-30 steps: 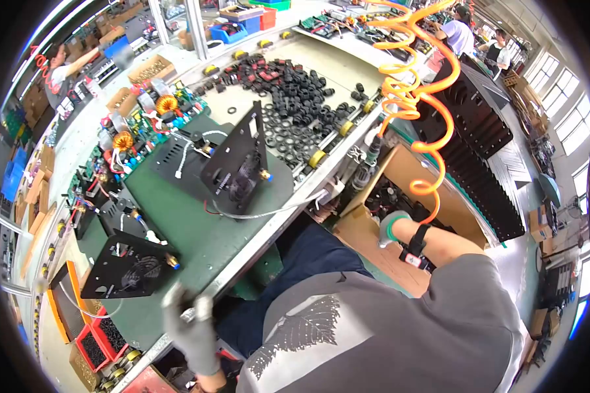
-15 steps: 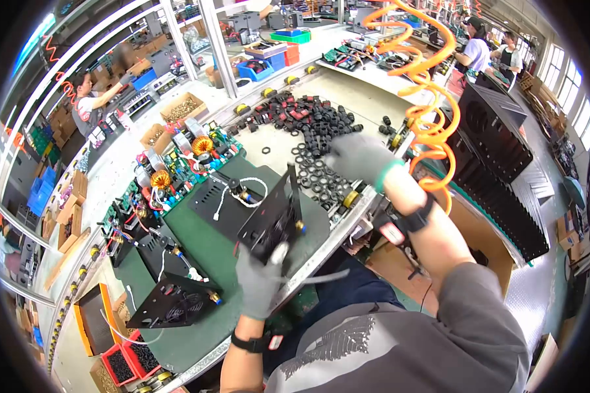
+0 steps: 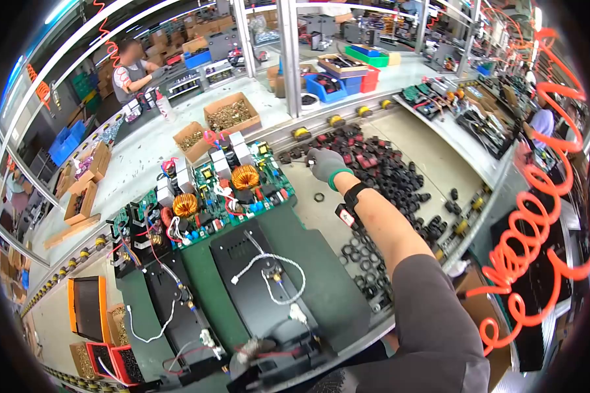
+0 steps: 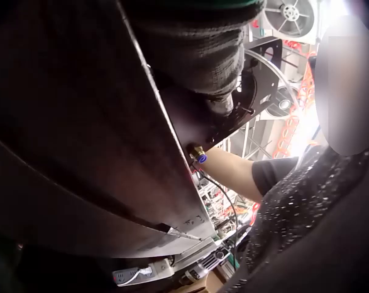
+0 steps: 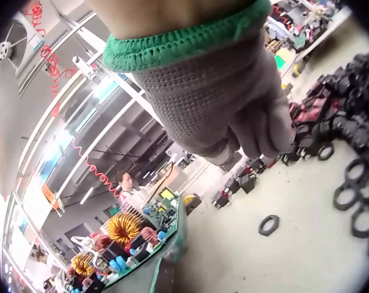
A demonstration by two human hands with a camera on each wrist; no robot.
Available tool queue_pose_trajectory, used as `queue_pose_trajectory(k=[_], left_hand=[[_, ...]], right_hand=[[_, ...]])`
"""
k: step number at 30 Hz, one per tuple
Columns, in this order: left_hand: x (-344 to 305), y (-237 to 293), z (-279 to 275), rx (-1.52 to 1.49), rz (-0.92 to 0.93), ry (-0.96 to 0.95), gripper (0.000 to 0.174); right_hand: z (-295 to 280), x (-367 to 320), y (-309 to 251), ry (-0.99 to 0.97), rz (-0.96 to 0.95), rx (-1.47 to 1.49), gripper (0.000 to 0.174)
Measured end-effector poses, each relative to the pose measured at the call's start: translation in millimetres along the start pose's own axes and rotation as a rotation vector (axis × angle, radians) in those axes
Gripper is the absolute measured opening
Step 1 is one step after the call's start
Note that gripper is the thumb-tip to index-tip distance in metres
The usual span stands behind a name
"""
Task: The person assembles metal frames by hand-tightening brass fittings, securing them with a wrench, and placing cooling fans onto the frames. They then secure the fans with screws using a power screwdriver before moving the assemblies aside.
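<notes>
My right hand (image 3: 328, 165), in a grey glove with a green cuff, reaches across the bench to the left edge of a heap of small black parts (image 3: 400, 177). In the right wrist view its fingers bend down among red-and-black switch-like pieces (image 5: 242, 182); whether they pinch one I cannot tell. Low in the head view a black metal panel (image 3: 295, 360) tilts towards my body. My gloved left hand (image 4: 203, 61) holds this panel, a fingertip lying on its face near the round fan opening. A brass fitting with a blue end (image 4: 199, 155) sticks out of the panel.
Two black chassis plates with white cables (image 3: 236, 259) lie on the green mat (image 3: 328, 281). Behind them stand green circuit boards with copper coils (image 3: 245, 177). Black ring nuts (image 3: 367, 262) are scattered at the right. Orange coiled hose (image 3: 537, 196) hangs right. Open screw boxes (image 3: 233, 114) stand behind.
My right hand has moved left and farther over the bench, to the heap's far edge. The panel at my left hand now sits lower in view, tilted towards me. The head view has turned.
</notes>
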State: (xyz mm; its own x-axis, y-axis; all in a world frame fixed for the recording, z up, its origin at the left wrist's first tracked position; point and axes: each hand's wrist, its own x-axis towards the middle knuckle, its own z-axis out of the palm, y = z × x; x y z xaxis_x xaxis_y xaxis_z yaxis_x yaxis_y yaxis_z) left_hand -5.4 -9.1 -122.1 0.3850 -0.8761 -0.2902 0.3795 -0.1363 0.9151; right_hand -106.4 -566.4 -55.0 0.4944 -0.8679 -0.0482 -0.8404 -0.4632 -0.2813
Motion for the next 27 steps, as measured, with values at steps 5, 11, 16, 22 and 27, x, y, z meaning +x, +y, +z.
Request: queue_pose_trajectory(k=[5, 11, 16, 22, 27], left_hand=[[-9.5, 74.1, 48.8, 0.457, 0.188, -0.03, 0.035], [-13.4, 74.8, 51.7, 0.2, 0.061, 0.027, 0.035], [-8.7, 74.7, 46.8, -0.238, -0.453, 0.241, 0.031], [-6.0, 54.1, 28.1, 0.005, -0.29, 0.108, 0.034], [-7.7, 29.1, 14.4, 0.238, -0.154, -0.029, 0.036]], right_hand=[[50.7, 28.0, -6.2, 0.156, -0.033, -0.158, 0.045], [61.8, 31.9, -7.5, 0.249, -0.1, -0.24, 0.035], [48.1, 57.9, -11.7, 0.353, -0.176, 0.141, 0.033], [41.3, 54.1, -41.2, 0.114, -0.097, -0.035, 0.049], [60.8, 58.1, -26.3, 0.253, -0.025, 0.114, 0.047]])
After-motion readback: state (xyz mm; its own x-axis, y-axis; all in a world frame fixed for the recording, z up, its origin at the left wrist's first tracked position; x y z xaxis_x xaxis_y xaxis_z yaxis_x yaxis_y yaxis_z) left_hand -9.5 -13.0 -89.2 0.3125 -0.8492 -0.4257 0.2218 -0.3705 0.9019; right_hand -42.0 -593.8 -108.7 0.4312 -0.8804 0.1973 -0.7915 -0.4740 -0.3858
